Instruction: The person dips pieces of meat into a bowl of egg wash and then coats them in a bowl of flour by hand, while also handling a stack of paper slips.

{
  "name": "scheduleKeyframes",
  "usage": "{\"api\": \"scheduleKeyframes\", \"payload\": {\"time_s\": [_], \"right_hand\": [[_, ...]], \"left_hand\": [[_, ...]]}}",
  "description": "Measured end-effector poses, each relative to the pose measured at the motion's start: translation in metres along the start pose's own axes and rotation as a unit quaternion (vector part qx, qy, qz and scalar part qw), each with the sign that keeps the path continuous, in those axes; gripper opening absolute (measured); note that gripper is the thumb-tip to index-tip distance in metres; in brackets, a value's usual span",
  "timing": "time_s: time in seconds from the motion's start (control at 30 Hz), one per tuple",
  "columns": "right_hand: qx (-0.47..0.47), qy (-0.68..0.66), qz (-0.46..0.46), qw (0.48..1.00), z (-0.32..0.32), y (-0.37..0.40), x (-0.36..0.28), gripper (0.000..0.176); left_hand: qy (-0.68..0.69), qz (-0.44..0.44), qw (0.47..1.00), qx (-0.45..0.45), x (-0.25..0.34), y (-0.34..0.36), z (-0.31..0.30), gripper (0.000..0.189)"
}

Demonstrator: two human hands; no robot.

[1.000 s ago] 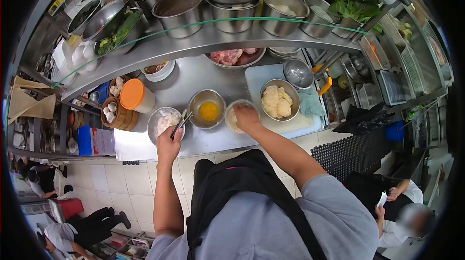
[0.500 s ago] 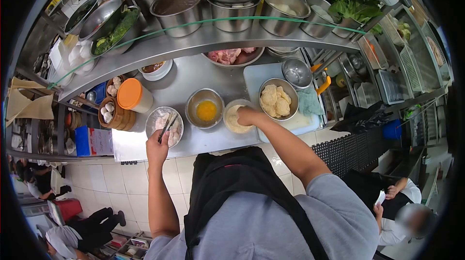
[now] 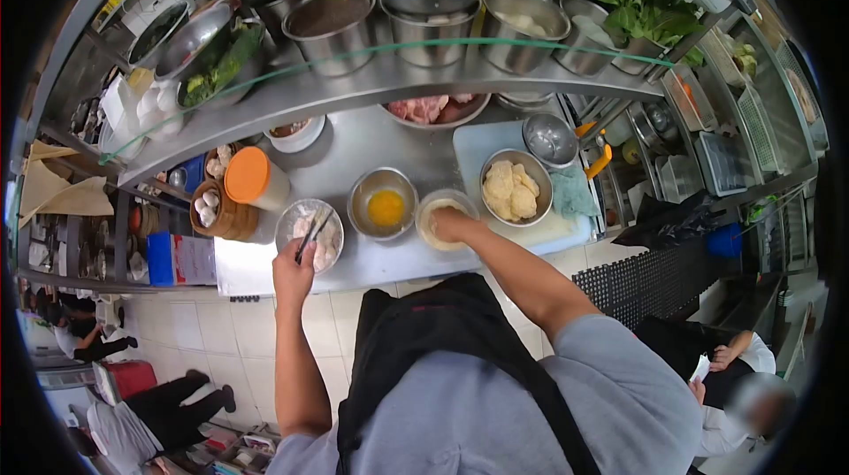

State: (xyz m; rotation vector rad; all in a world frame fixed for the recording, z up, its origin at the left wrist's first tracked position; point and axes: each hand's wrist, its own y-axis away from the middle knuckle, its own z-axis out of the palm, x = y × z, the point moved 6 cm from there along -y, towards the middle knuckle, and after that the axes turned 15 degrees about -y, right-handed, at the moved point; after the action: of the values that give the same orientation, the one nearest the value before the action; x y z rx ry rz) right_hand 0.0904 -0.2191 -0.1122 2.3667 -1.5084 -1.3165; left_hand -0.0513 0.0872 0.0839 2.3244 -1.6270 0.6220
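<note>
My left hand [image 3: 293, 271] is closed around dark tongs [image 3: 313, 231], whose tips reach into a bowl of pale, floury raw pieces [image 3: 327, 247]. In the middle, a steel bowl [image 3: 358, 201] holds beaten yellow egg [image 3: 386, 208]. My right hand [image 3: 455, 226] is down in a shallow bowl of pale crumbs [image 3: 428, 220]. Its fingers point downward and are hidden under the hand, so I cannot see whether they grip anything. To the right, another steel bowl [image 3: 545, 203] is heaped with crumb-coated pieces [image 3: 511, 189].
A bowl of raw meat [image 3: 429, 111] sits under the shelf edge [image 3: 389, 89]. An orange-lidded tub [image 3: 248, 176] stands beside bamboo steamers [image 3: 232, 220] on the left. A blue-white cutting board [image 3: 478, 141] bears an empty steel bowl [image 3: 550, 139] and a cloth [image 3: 573, 192]. Other people stand further off.
The whole view has shifted slightly, moving the counter right and down in the picture. My right hand has moved a little lower in the crumb bowl; my left hand still holds the tongs.
</note>
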Motion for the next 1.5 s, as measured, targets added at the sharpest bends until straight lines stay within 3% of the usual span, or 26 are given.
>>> {"api": "scheduleKeyframes", "payload": {"time_s": [0.13, 0.23, 0.3, 0.43, 0.53, 0.6, 0.73, 0.97, 1.03, 1.07, 1.13, 1.23, 1.37, 1.5], "right_hand": [[-0.056, 0.033, 0.040, 0.997, -0.016, 0.006, -0.012, 0.033], [-0.026, 0.062, -0.025, 0.997, -0.019, 0.033, -0.034, 0.033], [0.207, 0.107, -0.112, 0.966, -0.033, 0.056, -0.046, 0.037], [0.189, 0.150, -0.111, 0.964, -0.023, 0.042, -0.038, 0.042], [0.118, 0.105, -0.045, 0.986, -0.039, 0.030, -0.030, 0.040], [0.023, 0.040, -0.009, 0.999, -0.053, 0.028, -0.028, 0.035], [0.013, 0.038, 0.028, 0.999, -0.079, 0.023, -0.024, 0.031], [0.028, 0.013, 0.062, 0.998, -0.015, 0.005, 0.012, 0.028], [-0.053, 0.039, 0.082, 0.994, -0.011, 0.010, 0.003, 0.037], [-0.049, 0.041, 0.080, 0.995, -0.013, 0.019, -0.002, 0.037], [0.108, 0.083, -0.010, 0.991, -0.027, 0.044, -0.025, 0.050], [0.165, 0.155, -0.018, 0.974, -0.031, 0.060, -0.042, 0.056], [0.192, 0.174, -0.011, 0.966, -0.015, 0.038, -0.023, 0.050], [0.158, 0.141, 0.002, 0.977, -0.024, 0.039, -0.018, 0.046]], "left_hand": [[-0.008, -0.001, 1.000, -0.014, -0.005, 0.005, 0.006, 0.025], [-0.005, -0.004, 1.000, -0.005, -0.004, 0.004, 0.003, 0.024], [0.027, -0.016, 0.999, -0.012, -0.005, 0.009, 0.006, 0.025], [0.027, 0.000, 1.000, -0.009, -0.009, 0.011, 0.012, 0.027], [0.026, 0.013, 1.000, 0.009, -0.014, 0.011, 0.010, 0.027], [0.029, -0.006, 1.000, 0.000, -0.018, 0.012, 0.007, 0.027], [0.035, -0.025, 0.999, 0.000, -0.026, 0.012, 0.004, 0.025], [0.040, -0.021, 0.999, -0.006, -0.025, 0.011, 0.010, 0.026], [0.044, -0.018, 0.999, -0.007, -0.023, 0.016, 0.010, 0.026], [0.036, -0.015, 0.999, -0.004, -0.022, 0.014, 0.011, 0.026], [0.033, -0.017, 0.999, -0.004, -0.022, 0.014, 0.010, 0.027], [0.033, -0.037, 0.998, -0.028, -0.024, 0.019, 0.013, 0.027], [0.042, -0.009, 0.999, -0.004, -0.028, 0.020, 0.018, 0.027], [0.043, -0.027, 0.999, -0.018, -0.027, 0.023, 0.015, 0.027]]}}
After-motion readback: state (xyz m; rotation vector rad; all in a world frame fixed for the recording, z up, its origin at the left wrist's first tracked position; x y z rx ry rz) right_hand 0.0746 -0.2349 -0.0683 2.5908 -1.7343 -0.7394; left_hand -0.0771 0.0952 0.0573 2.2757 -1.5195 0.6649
